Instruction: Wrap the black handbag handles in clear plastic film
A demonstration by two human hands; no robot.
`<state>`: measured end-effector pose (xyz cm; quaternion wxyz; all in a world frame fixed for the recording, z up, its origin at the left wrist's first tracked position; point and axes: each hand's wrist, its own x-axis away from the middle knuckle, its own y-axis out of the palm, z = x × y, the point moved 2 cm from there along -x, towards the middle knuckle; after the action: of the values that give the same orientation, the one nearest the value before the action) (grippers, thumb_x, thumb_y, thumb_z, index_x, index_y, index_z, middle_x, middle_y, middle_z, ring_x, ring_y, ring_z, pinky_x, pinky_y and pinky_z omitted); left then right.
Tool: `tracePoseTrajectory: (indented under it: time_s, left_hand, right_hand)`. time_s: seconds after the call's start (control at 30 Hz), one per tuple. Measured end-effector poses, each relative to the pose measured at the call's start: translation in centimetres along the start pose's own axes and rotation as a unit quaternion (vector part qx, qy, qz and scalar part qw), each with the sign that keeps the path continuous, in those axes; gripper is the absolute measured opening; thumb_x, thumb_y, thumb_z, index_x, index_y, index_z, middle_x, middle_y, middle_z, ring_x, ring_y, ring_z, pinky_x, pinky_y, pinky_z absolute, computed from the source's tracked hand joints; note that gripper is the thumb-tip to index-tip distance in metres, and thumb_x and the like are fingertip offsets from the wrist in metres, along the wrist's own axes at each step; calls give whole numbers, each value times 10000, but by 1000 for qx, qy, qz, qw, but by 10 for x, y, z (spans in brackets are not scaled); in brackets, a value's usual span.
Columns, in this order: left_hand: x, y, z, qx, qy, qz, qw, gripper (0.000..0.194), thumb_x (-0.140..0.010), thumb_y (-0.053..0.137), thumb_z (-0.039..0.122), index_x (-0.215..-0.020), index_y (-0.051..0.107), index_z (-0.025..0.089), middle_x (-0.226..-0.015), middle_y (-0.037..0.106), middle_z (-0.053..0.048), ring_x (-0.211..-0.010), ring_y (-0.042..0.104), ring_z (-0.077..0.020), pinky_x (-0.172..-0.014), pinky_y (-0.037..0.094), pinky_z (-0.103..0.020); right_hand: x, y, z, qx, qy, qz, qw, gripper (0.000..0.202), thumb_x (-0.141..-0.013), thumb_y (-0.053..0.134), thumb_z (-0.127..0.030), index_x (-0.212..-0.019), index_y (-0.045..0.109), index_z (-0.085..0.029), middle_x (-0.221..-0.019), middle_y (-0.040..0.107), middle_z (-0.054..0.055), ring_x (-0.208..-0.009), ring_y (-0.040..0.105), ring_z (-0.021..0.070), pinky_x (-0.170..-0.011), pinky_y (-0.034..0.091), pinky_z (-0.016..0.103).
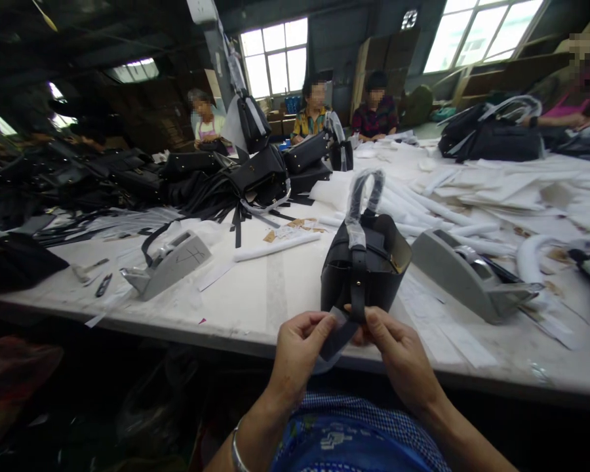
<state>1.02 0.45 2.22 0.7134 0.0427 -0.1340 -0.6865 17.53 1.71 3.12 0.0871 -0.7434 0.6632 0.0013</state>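
Observation:
A black handbag stands at the table's front edge, right in front of me. Clear plastic wraps its raised handle. A black strap runs down the near side past a small gold stud. My left hand pinches the strap's loose lower end, along with a translucent piece of film or tape. On the other side, my right hand has thumb and fingers closed on the strap close to the bag's base. Some of its fingers are hidden behind the strap.
Grey tape dispensers flank the bag, one on the left and one on the right. Black bags and straps pile up at the back left. White padding sheets cover the right side. Several people sit across the table.

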Motion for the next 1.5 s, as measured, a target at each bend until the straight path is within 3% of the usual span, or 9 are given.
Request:
tracePoseTrajectory:
  time_s: [0.23,0.43,0.67,0.8,1.1,1.2,1.3,1.4,1.5]
  left_hand:
    - [-29,20,12,-32,79,24,996,284,-840,714,418,-934,757,154,-909,752,-63,-873,656,-200,-806,497,-274]
    - [-41,25,11,14,110,57,992,272,-819,729,416,-888,737,153,-846,729,-46,-816,645,-182,-758,495,-259]
    - [-28,21,-4,66,67,39,995,338,-880,663,482,-1031,673,180,-933,705,-41,-859,638,-171,-783,493,-259]
    - [-15,23,-15,57,46,13,997,319,-874,682,467,-980,656,167,-914,693,-43,-869,628,-176,-793,485,-259]
    - [-14,24,-13,-1,118,83,990,254,-877,682,402,-1001,663,181,-876,680,-43,-807,631,-181,-718,492,-256]
    - [-12,19,-4,-141,210,97,963,149,-913,630,323,-975,695,204,-868,672,-50,-803,631,-188,-723,487,-267]
    - [-7,19,5,-294,307,76,902,183,-947,544,218,-981,724,227,-870,660,-61,-801,622,-190,-745,466,-270]
    - [-5,22,10,-381,335,68,859,237,-970,500,221,-942,735,230,-824,650,-73,-713,599,-185,-672,441,-263]
    - [-4,26,12,-421,348,71,835,279,-971,498,225,-823,734,220,-748,638,-77,-658,574,-179,-627,425,-254]
  right_hand:
    - [-24,-13,-13,29,47,-19,998,521,-856,578,-641,-697,693,-158,-612,655,42,-579,590,154,-583,468,257]
    - [-35,-13,-30,120,49,-20,991,447,-789,654,-597,-753,766,-167,-504,566,-4,-463,494,121,-461,379,231]
    - [-42,-8,-23,117,95,-37,988,476,-788,653,-601,-608,657,-160,-430,453,-36,-405,398,86,-408,283,211]
    - [-44,-6,-17,82,103,-41,990,492,-782,665,-600,-560,582,-169,-412,454,-41,-379,384,78,-389,269,206]
    - [-53,3,-17,52,93,-28,994,556,-770,673,-628,-484,553,-166,-404,503,-12,-355,435,80,-376,291,200]
    - [-52,7,-17,40,91,-5,995,549,-757,690,-613,-474,545,-166,-406,504,-13,-347,437,77,-368,288,197]
    - [-48,10,-16,-19,99,-16,995,548,-764,685,-626,-509,566,-155,-460,547,-2,-369,469,79,-390,339,200]
    - [-45,11,-15,-64,69,-56,994,549,-825,613,-651,-603,615,-149,-547,606,17,-464,551,111,-486,446,225]
    - [-44,10,-16,6,20,-63,998,509,-857,623,-588,-589,603,-157,-528,590,3,-505,550,110,-521,436,213]
